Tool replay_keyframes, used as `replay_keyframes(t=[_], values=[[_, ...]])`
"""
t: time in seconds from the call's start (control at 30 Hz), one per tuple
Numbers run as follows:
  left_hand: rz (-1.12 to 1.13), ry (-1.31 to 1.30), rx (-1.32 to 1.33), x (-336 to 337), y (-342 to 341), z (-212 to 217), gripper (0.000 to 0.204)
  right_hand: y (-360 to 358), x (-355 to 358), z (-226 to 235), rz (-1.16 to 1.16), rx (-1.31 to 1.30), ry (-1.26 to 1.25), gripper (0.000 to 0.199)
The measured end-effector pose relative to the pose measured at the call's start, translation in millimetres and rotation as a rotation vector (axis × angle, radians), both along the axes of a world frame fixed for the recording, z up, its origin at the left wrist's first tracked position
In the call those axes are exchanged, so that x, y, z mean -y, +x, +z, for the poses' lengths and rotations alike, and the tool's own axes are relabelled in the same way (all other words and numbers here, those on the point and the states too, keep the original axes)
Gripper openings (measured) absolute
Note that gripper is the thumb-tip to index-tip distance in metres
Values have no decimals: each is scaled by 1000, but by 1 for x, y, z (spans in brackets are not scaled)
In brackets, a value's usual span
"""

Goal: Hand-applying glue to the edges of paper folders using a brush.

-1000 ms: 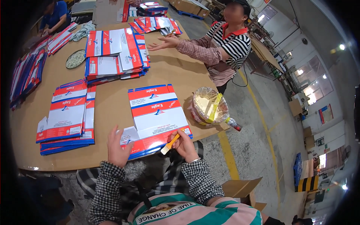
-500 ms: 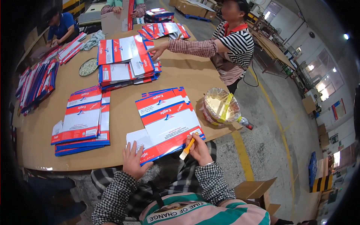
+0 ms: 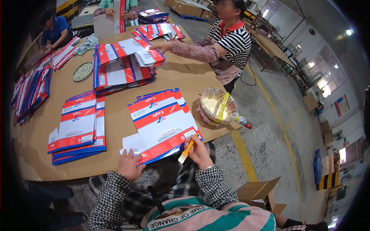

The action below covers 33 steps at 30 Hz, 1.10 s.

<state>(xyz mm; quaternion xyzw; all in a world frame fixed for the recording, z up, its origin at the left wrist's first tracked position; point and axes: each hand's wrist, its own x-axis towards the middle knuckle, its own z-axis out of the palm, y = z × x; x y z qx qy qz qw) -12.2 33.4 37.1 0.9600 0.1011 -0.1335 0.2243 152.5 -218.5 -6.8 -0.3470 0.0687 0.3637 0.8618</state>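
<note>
My right hand is closed round a small brush with a yellow handle; its pale bristles point down past the near edge of a pile. On top of this pile lies a flat red, white and blue carton. My left hand grips the carton's near left corner, thumb at the edge and fingers over the white flap. The near edge of the top carton stands slightly apart from those beneath. A plastic-lined tub of cream-coloured paste, with yellow tape across it, stands right of the pile.
Another carton pile lies to the left on the brown table. Across from me, a co-worker in a striped shirt holds a carton on a taller stack. A round dish and a cloth are farther left.
My left fingers have drawn together at the carton's corner, and its near edge has risen a little. The brush stays in my right hand. The co-worker has tilted up the top carton opposite.
</note>
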Motion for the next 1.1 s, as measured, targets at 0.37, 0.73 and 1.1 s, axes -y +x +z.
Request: replay_keyframes(t=[0.37,0.73,1.1], values=[[28,-173,320,-7,-9,-9,36,-11,-8,1,26,17,89,28],[204,-262,505,4,-18,-14,32,-27,-21,23,215,115,35,34],[288,-318,520,3,-12,-11,31,-34,-38,35,330,148,-74,37]])
